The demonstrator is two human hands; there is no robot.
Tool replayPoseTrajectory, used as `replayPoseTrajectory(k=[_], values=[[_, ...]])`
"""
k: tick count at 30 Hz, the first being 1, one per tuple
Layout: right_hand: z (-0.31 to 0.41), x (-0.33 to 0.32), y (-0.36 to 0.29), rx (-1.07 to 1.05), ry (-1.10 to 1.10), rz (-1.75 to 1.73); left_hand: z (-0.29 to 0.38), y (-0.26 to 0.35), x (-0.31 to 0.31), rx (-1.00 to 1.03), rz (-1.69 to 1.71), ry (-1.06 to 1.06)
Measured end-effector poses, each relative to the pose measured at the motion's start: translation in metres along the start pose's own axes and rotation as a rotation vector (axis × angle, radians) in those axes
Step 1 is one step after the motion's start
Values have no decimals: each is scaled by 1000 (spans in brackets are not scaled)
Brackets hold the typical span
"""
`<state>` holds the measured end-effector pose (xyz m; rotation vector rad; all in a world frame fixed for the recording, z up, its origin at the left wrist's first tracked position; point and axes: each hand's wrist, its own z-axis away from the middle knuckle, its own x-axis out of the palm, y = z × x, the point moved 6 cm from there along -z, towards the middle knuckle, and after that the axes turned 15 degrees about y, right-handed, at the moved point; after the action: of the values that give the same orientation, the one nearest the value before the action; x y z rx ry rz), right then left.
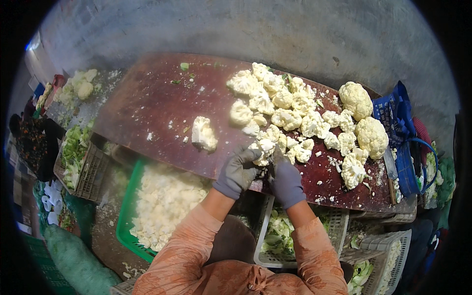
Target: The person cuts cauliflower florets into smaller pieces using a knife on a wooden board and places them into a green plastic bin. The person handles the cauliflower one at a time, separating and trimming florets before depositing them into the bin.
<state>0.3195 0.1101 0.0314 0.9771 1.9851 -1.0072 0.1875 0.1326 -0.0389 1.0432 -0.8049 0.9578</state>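
Note:
My left hand [239,170], in a grey work glove, is at the near edge of the dark red board [158,103], beside the cauliflower pieces; whether it holds one is hard to see. Close on its right, my gloved right hand [285,179] is closed around what looks like a knife [276,155], mostly hidden by the fingers. Cut cauliflower florets [287,120] are heaped beyond both hands. One cauliflower piece [204,134] lies apart on the left. Two whole cauliflower heads [371,137] sit at the right end.
Below the board's left side stands a green plastic basket [127,221] full of florets. A white crate [261,243] of leaves and trimmings is under my right arm. A cleaver [390,166] and a blue bag [392,114] are at the right. Another person [35,143] is at far left.

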Motion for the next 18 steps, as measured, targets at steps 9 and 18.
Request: replayPoseTrajectory(k=[9,18], values=[[-22,23,4,219,-227,-85,-8,14,-33,168,-297,100],[-28,13,12,465,-241,-796,13,22,8,-191,300,46]])
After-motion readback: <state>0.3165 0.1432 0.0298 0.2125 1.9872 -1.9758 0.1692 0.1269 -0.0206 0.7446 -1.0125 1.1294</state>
